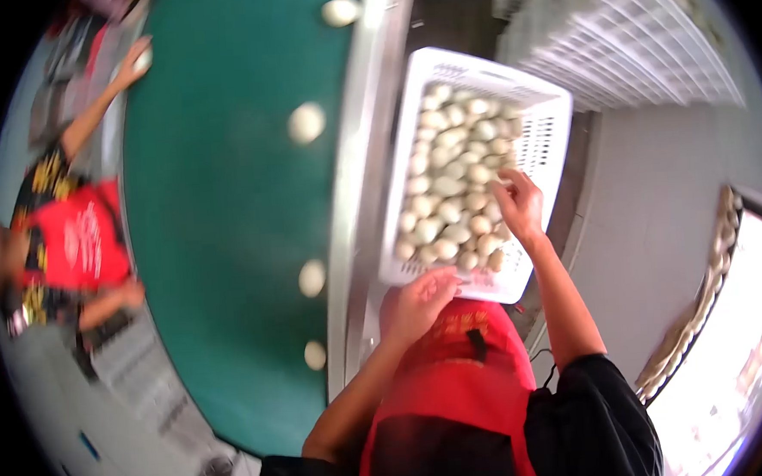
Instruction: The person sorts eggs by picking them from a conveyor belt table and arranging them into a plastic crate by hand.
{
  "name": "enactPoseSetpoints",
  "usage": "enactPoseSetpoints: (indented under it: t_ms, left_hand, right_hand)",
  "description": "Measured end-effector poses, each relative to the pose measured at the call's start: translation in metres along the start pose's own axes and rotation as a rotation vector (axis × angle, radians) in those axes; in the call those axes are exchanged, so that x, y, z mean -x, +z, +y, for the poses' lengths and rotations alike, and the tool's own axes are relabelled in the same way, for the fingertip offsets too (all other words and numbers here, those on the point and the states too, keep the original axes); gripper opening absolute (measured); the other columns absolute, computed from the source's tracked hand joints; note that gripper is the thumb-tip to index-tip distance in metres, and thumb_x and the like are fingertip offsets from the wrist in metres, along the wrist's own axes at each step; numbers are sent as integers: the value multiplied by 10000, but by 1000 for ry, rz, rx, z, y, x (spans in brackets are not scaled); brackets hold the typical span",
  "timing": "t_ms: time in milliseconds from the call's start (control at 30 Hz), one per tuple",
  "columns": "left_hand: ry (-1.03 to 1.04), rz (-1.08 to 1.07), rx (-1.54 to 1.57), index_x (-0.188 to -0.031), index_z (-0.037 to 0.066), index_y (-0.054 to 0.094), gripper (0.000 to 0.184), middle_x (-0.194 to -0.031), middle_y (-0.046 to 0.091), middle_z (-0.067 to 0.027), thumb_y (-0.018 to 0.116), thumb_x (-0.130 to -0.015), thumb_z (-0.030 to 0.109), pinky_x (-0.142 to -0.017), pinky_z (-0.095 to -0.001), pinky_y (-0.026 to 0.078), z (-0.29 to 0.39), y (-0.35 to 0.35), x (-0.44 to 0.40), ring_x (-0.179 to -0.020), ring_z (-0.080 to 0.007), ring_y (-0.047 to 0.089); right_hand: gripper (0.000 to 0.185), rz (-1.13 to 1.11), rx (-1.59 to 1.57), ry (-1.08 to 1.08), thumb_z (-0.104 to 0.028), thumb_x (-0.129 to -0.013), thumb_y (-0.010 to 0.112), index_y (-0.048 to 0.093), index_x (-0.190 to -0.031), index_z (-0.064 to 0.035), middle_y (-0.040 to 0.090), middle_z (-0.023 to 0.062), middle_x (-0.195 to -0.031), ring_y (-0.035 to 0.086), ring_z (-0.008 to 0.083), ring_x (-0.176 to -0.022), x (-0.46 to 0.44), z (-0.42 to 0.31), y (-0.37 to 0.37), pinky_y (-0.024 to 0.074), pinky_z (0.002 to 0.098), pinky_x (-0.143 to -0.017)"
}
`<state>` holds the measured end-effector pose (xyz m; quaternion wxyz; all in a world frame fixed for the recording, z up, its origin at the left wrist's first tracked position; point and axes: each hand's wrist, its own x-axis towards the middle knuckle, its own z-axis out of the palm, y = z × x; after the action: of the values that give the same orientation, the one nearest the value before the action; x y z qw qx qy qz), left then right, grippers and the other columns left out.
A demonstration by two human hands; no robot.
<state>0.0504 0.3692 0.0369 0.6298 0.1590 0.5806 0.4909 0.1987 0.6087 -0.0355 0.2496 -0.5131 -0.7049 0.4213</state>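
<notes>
A white plastic basket [546, 134] full of pale eggs [449, 185] stands in front of me, beside the metal edge of a green belt. My right hand [520, 203] is over the right part of the eggs, its fingers bent and apart; I make out no egg in it. At the basket's near rim is my left hand [425, 303], its fingers loosely curved by the near left corner. Whether it holds anything is too blurred to tell.
The green belt [224, 203] carries several spaced eggs [307, 123]. Across it, a person in a red apron [79, 236] has one hand on an egg [142, 61]. Stacked white crates [630, 52] stand at the upper right, beside a grey wall [653, 172].
</notes>
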Motion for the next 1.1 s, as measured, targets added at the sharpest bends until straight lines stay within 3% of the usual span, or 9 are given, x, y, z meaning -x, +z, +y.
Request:
enactPoseSetpoints:
  t_ms: [100,233,400,500,633,667,767,900,1100]
  left_hand:
    - [37,216,-268,-1227,33,703,254,-1104,738,-82,697,-993,132,-892,-292,548,-6,-23,96,-1012,-134,685]
    - [-133,597,-245,-1099,-2,740,188,-1034,733,-81,682,-995,143,-850,-290,534,-68,-64,190,-980,-139,663]
    - [138,1453,-408,-1272,39,682,337,-1078,645,-95,731,-962,159,-754,-292,555,-81,-70,239,-902,-172,641]
    - [204,1557,-500,-1317,13,645,430,-1118,619,-104,765,-936,171,-783,-303,532,-80,-93,226,-912,-174,609]
    - [118,1537,-581,-1273,16,684,413,-1103,651,-126,781,-920,207,-798,-352,544,-88,-124,213,-904,-214,639]
    - [227,1530,-531,-1180,-20,708,374,-1081,660,-202,783,-902,218,-819,-415,540,-79,-128,209,-900,-334,655]
    - [215,1443,-579,-1188,-28,696,374,-1093,669,-189,788,-899,191,-828,-393,545,-59,-133,204,-932,-309,668]
    - [361,1376,-157,-1249,-50,649,393,-1149,683,-164,769,-919,127,-858,-351,560,-52,-137,174,-994,-242,675]
    - [327,1043,115,-1318,-71,590,419,-1194,680,-149,727,-955,87,-842,-304,593,18,-141,137,-999,-197,695]
  right_hand:
    - [253,-268,-86,-96,-95,-877,748,709,-1108,1,730,141,-1014,683,265,-690,61,-74,18,559,359,-636]
    - [359,-398,-131,-850,-72,-809,798,690,-1149,-34,694,141,-1062,679,308,-841,83,-186,67,570,390,-715]
    - [384,-685,-35,-1192,-140,-765,782,682,-1125,-52,612,174,-1283,581,366,-1171,89,-247,153,496,457,-943]
    - [229,-733,111,-1476,-142,-814,725,726,-1031,-70,645,165,-1186,576,353,-1166,102,-233,207,490,481,-936]
    - [176,-974,245,-1439,-119,-841,667,729,-997,-63,649,131,-1135,614,312,-1115,104,-238,228,539,448,-852]
    - [197,-937,172,-1366,-114,-832,672,724,-1015,-61,648,125,-1118,627,303,-1097,105,-236,232,556,436,-818]
    - [280,-530,35,-1167,-74,-808,681,685,-1088,-63,634,121,-1129,684,323,-942,86,-259,215,604,444,-706]
    - [343,-283,487,-740,-220,-889,736,649,-1177,-55,560,188,-1281,699,345,-995,19,-281,195,613,458,-748]
    - [373,-560,932,-601,-194,-906,714,661,-1221,-3,628,212,-1282,718,321,-1075,-26,-288,194,613,394,-850]
